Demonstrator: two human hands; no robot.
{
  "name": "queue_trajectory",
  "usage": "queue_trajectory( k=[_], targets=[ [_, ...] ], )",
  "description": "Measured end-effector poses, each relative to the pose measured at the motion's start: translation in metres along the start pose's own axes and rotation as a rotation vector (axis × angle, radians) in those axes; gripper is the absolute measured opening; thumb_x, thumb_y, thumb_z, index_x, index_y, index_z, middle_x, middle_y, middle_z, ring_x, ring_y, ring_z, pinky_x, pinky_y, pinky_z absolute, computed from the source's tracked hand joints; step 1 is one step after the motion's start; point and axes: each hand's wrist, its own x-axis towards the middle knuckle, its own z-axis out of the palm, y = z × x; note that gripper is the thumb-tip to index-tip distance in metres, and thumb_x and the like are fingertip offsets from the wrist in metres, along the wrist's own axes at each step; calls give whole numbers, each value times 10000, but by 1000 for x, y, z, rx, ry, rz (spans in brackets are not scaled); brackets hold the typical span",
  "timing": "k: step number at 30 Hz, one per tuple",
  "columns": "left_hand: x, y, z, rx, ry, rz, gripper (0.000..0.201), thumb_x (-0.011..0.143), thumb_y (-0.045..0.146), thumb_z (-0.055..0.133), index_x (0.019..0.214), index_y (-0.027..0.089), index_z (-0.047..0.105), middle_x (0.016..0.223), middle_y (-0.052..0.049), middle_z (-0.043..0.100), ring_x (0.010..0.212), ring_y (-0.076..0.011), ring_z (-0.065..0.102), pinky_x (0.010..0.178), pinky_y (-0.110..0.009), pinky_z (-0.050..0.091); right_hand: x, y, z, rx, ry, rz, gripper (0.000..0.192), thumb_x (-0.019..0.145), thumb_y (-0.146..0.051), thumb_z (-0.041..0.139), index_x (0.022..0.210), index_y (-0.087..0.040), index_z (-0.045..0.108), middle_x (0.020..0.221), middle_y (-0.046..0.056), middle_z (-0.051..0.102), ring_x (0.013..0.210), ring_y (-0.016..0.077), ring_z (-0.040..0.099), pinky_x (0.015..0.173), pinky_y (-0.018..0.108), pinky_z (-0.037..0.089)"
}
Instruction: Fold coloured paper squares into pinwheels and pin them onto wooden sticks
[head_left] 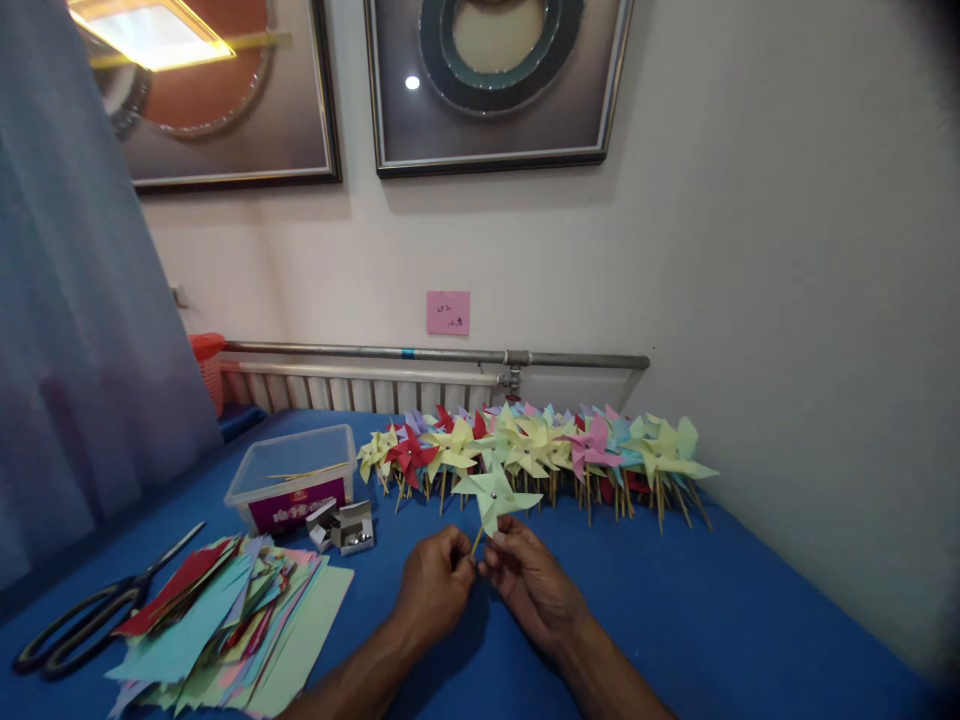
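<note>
A pale green paper pinwheel [496, 495] on a thin wooden stick stands upright between my hands, with a pin at its centre. My left hand [436, 578] is closed around the stick below the blades. With thumb and fingers, my right hand [531, 580] pinches at the lower blade beside the stick. Just behind lies a long pile of finished pinwheels [529, 448] in yellow, red, pink, blue and green, their sticks pointing toward me.
To the left are a clear plastic box [291, 480] with a few sticks, small open boxes of pins [354, 528], a stack of coloured paper [225, 630] and black-handled scissors [105, 605]. A radiator [337, 392] and pipe [375, 352] run along the wall behind the blue table [720, 630].
</note>
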Motion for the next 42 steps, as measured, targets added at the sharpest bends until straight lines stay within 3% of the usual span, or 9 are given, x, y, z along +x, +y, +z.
queue_trajectory(
  k=[7,12,21,29,36,42],
  targets=[
    [0,2,-1,1,-10,-5,85,790,168,519,713,193,544,610,46,527,591,-120,452,575,-242,289,1,1,0,21,14,-12,389,573,-248,921,861,-217,661,638,-77,586,583,107,541,659,282,523],
    [1,-1,-2,-19,0,-14,92,805,184,527,717,192,551,595,50,524,577,-116,442,570,-239,291,1,0,-1,7,27,-2,355,645,-354,910,854,-227,653,634,-81,572,600,117,571,653,274,504],
    [2,-3,-1,-9,1,-17,83,805,188,534,730,190,568,597,51,538,579,-119,450,576,-243,295,1,-3,-1,-13,20,-11,403,597,-247,913,894,-235,641,744,-56,673,604,105,599,640,253,508],
    [2,-5,0,-13,0,-23,87,804,188,534,720,194,558,602,49,540,582,-119,455,569,-240,294,0,-4,1,12,42,9,436,546,-231,946,867,-228,650,655,-81,629,587,92,584,625,237,511],
    [3,-4,-3,-12,14,-31,83,806,179,546,727,190,568,597,54,540,576,-116,454,574,-241,290,2,-6,0,29,28,11,399,594,-349,952,843,-214,671,691,-58,647,604,94,592,636,243,522],
    [2,0,-5,-2,16,-35,85,809,177,549,726,190,562,606,51,547,590,-117,460,586,-243,290,2,-8,-1,28,10,11,395,577,-284,961,845,-215,679,695,-59,631,607,89,584,653,245,530]
  ],
)
